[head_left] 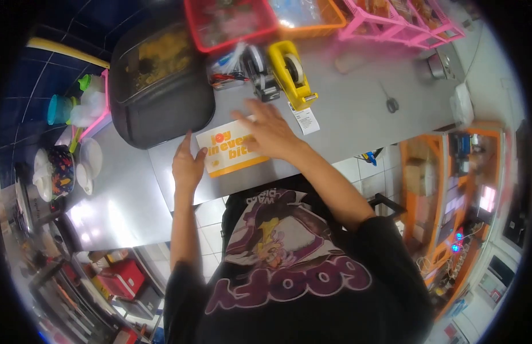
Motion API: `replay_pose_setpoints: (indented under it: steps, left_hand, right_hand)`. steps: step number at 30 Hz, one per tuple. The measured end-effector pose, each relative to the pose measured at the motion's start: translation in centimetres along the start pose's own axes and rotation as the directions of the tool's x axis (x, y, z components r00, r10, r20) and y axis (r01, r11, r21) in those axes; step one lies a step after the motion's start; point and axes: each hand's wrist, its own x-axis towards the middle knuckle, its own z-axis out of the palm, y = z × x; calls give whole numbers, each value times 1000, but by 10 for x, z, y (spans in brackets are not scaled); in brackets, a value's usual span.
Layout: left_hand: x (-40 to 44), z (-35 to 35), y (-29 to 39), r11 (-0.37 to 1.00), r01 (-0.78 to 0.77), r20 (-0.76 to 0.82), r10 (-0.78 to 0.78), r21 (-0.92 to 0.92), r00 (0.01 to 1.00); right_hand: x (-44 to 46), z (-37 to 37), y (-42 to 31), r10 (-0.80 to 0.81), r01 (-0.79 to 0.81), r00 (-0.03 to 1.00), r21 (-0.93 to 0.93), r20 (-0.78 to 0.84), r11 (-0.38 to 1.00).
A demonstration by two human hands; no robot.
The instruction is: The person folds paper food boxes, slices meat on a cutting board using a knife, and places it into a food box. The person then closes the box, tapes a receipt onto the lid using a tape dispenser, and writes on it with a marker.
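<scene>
A white printed paper package [225, 157] with orange lettering and a yellow-orange lower band lies on the grey metal table. I cannot tell whether it is a box or a bag. At its left edge is my left hand [188, 166], fingers stretched out and thumb against the package's side. My right hand [275, 135] is spread over the package's right part, slightly blurred, and covers some of the lettering. A small printed paper slip [304, 119] lies just beyond the right hand. Past it stands a yellow tape dispenser [284, 71], beside a black tape dispenser [263, 80].
A dark lidded pan [162, 114] stands at the back left. Behind the dispensers are a red basket [205, 43], an orange tray [314, 28] and pink racks [380, 31]. Black-handled scissors [392, 105] lie on the right of the table [357, 109]. Orange shelves [412, 198] stand below right.
</scene>
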Motion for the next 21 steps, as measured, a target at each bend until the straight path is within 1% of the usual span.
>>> replay_pose_setpoints:
  steps: [1,2,3,4,5,6,7,9,10,11,12,13,14,16,18,20,21]
  left_hand:
    - [0,-5,5,932,-327,35,325,158,945]
    - [-1,-10,8,736,-611,122,605,291,787]
    - [-4,-14,13,662,-662,313,583,352,750]
    - [-8,-18,19,657,-667,319,586,351,745]
    - [-15,-20,25,615,-694,400,568,374,719]
    - [-20,-21,29,572,-719,476,542,394,692]
    - [-25,-19,29,572,-720,476,544,393,691]
    - [-36,-12,21,521,-781,530,578,345,620]
    - [-43,-3,14,488,-819,497,652,302,572]
    - [-53,4,12,487,-827,503,660,279,558]
    - [-62,14,15,489,-834,508,667,254,546]
    - [-66,27,22,495,-833,508,667,246,546]
    - [-72,41,31,468,-865,507,710,180,489]
    - [-84,71,59,410,-910,509,771,62,382]
    - [-86,111,96,357,-932,506,815,-58,281]
    - [-86,156,134,299,-942,485,853,-153,191]
    - [-86,176,156,264,-947,474,867,-181,151]
  right_hand:
    - [4,-8,-3,-210,212,957,15,199,977]
    - [6,-14,-6,-400,405,833,73,382,912]
    - [5,-17,-8,-393,395,838,75,378,915]
    - [5,-20,-9,-405,432,809,36,426,901]
    - [5,-22,-9,-415,473,775,-1,476,881]
    - [1,-22,-8,-414,473,776,-4,477,881]
    - [-8,-20,-8,-432,489,782,-12,450,872]
    - [-33,-16,-8,-444,497,790,-17,423,867]
    - [-52,-17,-7,-425,476,813,-34,397,879]
    - [-69,-21,-5,-405,455,835,-52,372,889]
    - [-84,-30,-1,-400,451,834,-52,379,891]
    - [-99,-43,5,-362,400,860,-35,359,916]
    - [-112,-56,14,-323,349,882,-14,343,937]
    - [-138,-80,41,-212,243,899,-35,383,969]
    - [-167,-101,81,-144,167,933,-42,329,985]
    - [-189,-123,118,-42,79,954,-113,298,990]
    - [-198,-131,140,-50,87,953,-110,299,990]
